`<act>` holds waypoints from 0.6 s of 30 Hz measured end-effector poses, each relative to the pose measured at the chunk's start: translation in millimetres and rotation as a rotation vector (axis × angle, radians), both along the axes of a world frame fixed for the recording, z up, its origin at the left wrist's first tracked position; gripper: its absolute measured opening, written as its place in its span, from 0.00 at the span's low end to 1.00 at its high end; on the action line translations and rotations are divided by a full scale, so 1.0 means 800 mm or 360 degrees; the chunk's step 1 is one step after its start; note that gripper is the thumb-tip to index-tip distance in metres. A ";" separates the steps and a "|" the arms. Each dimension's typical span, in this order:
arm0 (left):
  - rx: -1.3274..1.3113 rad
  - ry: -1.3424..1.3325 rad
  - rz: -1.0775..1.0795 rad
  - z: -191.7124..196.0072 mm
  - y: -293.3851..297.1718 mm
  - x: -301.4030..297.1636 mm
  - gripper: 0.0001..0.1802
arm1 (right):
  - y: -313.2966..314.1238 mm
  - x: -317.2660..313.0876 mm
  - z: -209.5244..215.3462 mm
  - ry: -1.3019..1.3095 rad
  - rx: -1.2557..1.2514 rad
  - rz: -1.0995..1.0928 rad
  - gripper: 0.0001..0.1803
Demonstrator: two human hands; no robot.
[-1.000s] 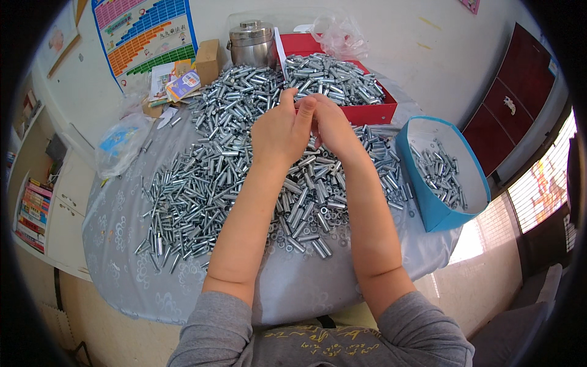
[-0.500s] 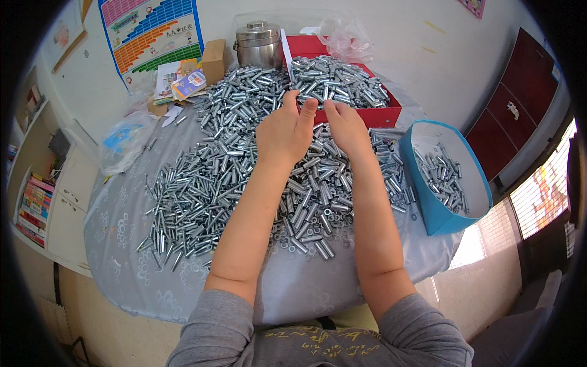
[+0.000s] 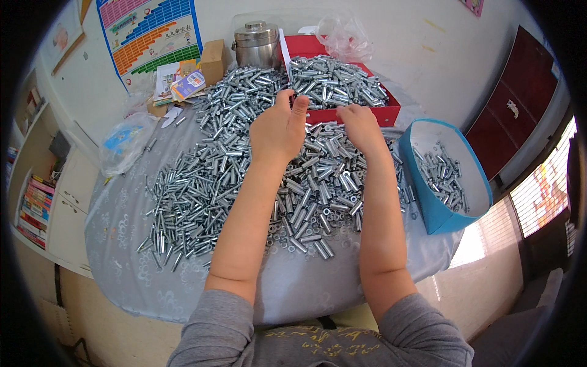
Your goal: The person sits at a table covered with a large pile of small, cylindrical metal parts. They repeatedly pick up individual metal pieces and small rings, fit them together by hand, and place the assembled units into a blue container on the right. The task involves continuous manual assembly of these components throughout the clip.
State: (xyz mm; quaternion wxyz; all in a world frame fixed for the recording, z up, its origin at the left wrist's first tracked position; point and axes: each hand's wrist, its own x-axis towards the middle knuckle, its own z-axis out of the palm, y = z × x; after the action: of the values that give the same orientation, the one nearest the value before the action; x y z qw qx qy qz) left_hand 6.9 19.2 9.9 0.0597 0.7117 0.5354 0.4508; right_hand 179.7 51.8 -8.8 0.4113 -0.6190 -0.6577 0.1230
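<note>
While both hands work the heap of metal sleeves (image 3: 257, 171), the left hand (image 3: 278, 125) pinches something small between thumb and fingers; the right hand (image 3: 361, 125) rests curled on the pile, grip unclear; keep pieces low; the red tray (image 3: 391, 113) crowds ahead, the blue bin (image 3: 428, 211) sits right.
</note>
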 end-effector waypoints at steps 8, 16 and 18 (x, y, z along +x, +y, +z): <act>0.0037 0.0002 -0.0042 -0.002 -0.004 0.007 0.43 | -0.028 -0.045 0.018 0.0798 -0.0350 0.1058 0.13; -0.0538 0.0324 0.0200 0.000 0.006 -0.008 0.46 | -0.015 0.021 0.010 -0.0011 -0.0285 0.0350 0.20; -0.0662 0.0410 0.0335 -0.001 0.005 -0.005 0.49 | -0.026 0.038 0.007 -0.0074 -0.0178 0.0099 0.21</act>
State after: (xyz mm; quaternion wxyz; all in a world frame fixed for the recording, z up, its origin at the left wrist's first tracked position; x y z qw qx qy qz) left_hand 2.5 22.9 9.3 0.0887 0.6761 0.6908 0.2404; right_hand 210.4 30.9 -3.4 0.3568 -0.6229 -0.6780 0.1578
